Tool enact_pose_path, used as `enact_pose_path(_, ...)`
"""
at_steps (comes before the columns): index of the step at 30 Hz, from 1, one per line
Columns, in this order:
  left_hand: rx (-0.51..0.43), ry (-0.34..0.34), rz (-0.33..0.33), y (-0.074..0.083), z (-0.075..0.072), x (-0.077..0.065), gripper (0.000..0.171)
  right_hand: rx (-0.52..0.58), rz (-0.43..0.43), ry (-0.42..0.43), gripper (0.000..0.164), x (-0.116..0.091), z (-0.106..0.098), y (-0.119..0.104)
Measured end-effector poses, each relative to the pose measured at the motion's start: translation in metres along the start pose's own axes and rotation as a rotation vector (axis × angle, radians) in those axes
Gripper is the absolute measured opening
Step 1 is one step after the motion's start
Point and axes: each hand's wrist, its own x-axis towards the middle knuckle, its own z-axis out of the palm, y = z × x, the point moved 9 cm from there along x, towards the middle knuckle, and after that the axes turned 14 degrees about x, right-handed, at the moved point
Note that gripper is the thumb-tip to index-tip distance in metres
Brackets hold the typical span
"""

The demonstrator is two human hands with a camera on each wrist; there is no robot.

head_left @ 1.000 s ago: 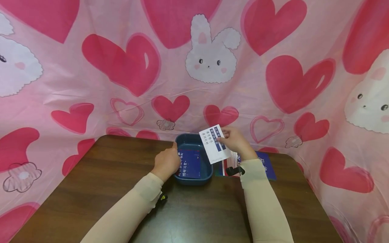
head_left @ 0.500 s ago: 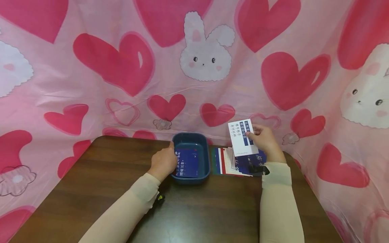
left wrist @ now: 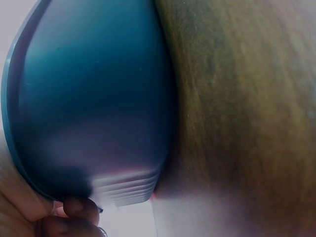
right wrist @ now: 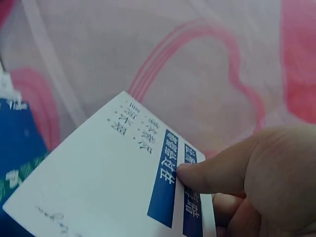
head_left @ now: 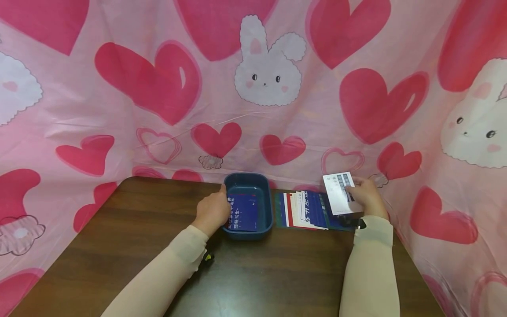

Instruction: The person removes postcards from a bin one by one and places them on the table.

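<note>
A white card (head_left: 337,193) printed with blue bands and dark characters is pinched between the thumb and fingers of my right hand (head_left: 369,197). In the right wrist view the thumb presses on the card's (right wrist: 94,163) blue bands, while the fingers are mostly hidden behind it. My left hand (head_left: 213,212) grips the left rim of a dark blue rectangular tray (head_left: 248,236). Its curled fingers (left wrist: 81,210) show against the tray's outer wall (left wrist: 98,98) in the left wrist view. Inside the tray lies a blue card (head_left: 247,213) with white characters.
Right of the tray, several overlapping cards (head_left: 310,211) in blue, white and red lie in a fanned row on the brown wooden table (head_left: 253,277). A pink curtain (head_left: 222,110) with hearts and rabbits hangs behind the table and along both sides.
My right hand has carried the white card rightward from over the tray, then lowered it at the right end of the card row. My left hand has stayed on the tray's rim.
</note>
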Motion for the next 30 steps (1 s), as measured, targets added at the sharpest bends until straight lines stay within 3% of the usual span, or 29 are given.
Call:
enact_pose_path(7, 0.012, -0.008, -0.004, 0.000, -0.001, 0.001, 0.071, 0.015, 0.115, -0.056, 0.064, 0.001, 0.001, 0.033)
enact_pose_path(16, 0.012, -0.006, -0.008, 0.000, 0.001, 0.001, 0.071, -0.025, 0.110, -0.118, 0.060, 0.013, 0.007, 0.054)
enact_pose_path(22, 0.017, 0.001, -0.009, 0.001, 0.000, 0.001, 0.071, 0.098, 0.237, -0.069, 0.063, 0.013, 0.013, 0.077)
enact_pose_path(30, 0.001, -0.017, -0.016, -0.001, 0.003, 0.001, 0.070, 0.062, 0.305, 0.028, 0.066, 0.001, 0.015, 0.078)
